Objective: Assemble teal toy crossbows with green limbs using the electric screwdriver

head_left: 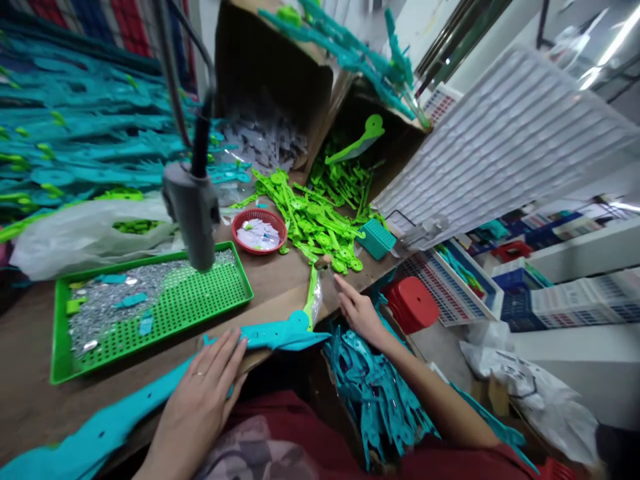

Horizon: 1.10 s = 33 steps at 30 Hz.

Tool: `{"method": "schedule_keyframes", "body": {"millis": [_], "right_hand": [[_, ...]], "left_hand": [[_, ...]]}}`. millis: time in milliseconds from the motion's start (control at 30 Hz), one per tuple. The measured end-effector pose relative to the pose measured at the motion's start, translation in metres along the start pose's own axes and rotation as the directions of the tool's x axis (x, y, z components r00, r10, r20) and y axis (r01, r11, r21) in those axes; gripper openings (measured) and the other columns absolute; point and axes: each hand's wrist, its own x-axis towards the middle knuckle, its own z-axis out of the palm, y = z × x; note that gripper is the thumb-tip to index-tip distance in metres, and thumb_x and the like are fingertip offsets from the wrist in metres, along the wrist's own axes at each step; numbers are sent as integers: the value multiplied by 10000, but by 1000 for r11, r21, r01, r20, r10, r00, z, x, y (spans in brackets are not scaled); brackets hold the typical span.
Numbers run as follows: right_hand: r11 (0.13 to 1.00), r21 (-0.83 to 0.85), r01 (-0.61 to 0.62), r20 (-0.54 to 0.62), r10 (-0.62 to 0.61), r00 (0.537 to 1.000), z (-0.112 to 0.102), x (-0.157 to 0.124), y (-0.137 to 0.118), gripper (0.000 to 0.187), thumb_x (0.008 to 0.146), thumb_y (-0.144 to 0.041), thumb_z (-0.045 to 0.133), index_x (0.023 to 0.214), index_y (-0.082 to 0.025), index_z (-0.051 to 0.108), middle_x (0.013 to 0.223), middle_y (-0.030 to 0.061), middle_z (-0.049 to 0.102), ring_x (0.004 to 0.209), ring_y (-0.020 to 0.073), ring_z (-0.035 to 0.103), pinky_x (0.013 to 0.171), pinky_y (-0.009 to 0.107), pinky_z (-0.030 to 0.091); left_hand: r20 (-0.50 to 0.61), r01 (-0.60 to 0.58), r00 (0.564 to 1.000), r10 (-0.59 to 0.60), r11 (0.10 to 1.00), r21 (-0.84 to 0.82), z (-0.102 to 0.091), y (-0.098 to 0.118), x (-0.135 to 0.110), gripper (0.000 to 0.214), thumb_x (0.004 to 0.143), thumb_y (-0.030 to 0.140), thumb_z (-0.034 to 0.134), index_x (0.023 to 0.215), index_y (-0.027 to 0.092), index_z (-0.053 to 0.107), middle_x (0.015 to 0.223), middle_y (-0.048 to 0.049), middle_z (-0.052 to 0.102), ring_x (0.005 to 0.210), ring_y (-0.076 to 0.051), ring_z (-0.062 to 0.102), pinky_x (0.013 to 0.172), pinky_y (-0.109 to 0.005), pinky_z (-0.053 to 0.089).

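Note:
My left hand (207, 387) lies flat with fingers stretched out on a long teal plastic part (150, 400) that runs along the near edge of the wooden table (280, 280). A green plastic piece (312, 297) stands up from the teal part's far end. My right hand (356, 310) reaches out past the table edge toward that green piece, fingers extended and apart, holding nothing. Below my right arm sits a pile of teal plastic parts (375, 393).
A green perforated tray (150, 307) holds small metal bits. A grey tool (193, 213) hangs above it. Also here: a red bowl (260, 232), a heap of green parts (320, 213), cardboard boxes (270, 73), a white bag (85, 233), a red stool (413, 300).

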Motion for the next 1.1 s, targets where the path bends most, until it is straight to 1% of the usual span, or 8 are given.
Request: {"method": "schedule_keyframes", "body": {"millis": [67,167,300,433,600,800,933,1100], "right_hand": [[997,-64,47,-45,-50,998,0,8,2,495,1044,-357,348,1460,-168,538,685,10,636,564,144,574,596,240,497],[918,-320,233,179,-183,967,2,22,3,461,1047,-300,380,1483,-224,512,891,63,742,694,174,674,654,251,506],[596,-557,578,472,-346,811,5,67,-7,419,1018,-237,487,1427,-208,570,872,95,728,710,196,659,641,266,458],[512,-500,698,513,-475,715,9,129,-41,279,982,-302,581,1195,-166,700,1005,148,693,954,241,619,812,340,469],[566,-428,704,462,-533,709,52,195,-89,255,1014,-242,476,1035,-137,708,1024,144,676,982,233,596,822,336,460],[662,-303,686,476,-519,710,116,242,-106,139,856,-230,710,963,-140,725,1038,106,697,945,224,622,808,306,473],[707,-242,665,444,-528,724,118,244,-108,92,884,-145,648,913,-120,731,1007,102,722,950,206,634,839,288,456],[773,-183,608,374,-517,770,110,241,-112,147,908,-102,606,955,-106,745,976,91,753,912,171,657,846,258,450]], "left_hand": [[-3,6,1000,-6,1000,-4,1,0,-1,558,1000,304,443,1530,132,408,1474,-156,576,1271,-335,611,1096,-481,429],[-31,-2,1000,2,1000,-3,-1,-2,-2,562,988,322,459,1523,153,424,1449,-131,605,1251,-311,627,1058,-444,462],[-64,-11,998,12,1000,8,-5,-7,4,530,983,481,465,1411,180,552,1412,-137,630,1210,-312,643,947,-421,523],[-56,85,995,-86,996,-18,-8,-12,15,433,992,515,477,1240,198,635,1309,-134,681,1153,-307,662,891,-418,529],[-11,261,965,-263,961,-92,-7,-13,20,455,987,559,480,1223,188,600,1136,-110,715,1063,-288,673,866,-403,527],[11,366,929,-369,917,-157,-7,-6,18,281,983,413,508,1157,204,581,1104,-108,697,1082,-297,655,834,-414,539],[11,397,915,-403,897,-192,-10,-4,21,226,976,359,519,1131,203,567,1120,-110,693,1105,-292,647,810,-401,548],[41,349,937,-348,918,-190,-13,-5,25,240,976,342,511,1151,184,553,1121,-114,687,1115,-301,634,825,-404,545]]}}
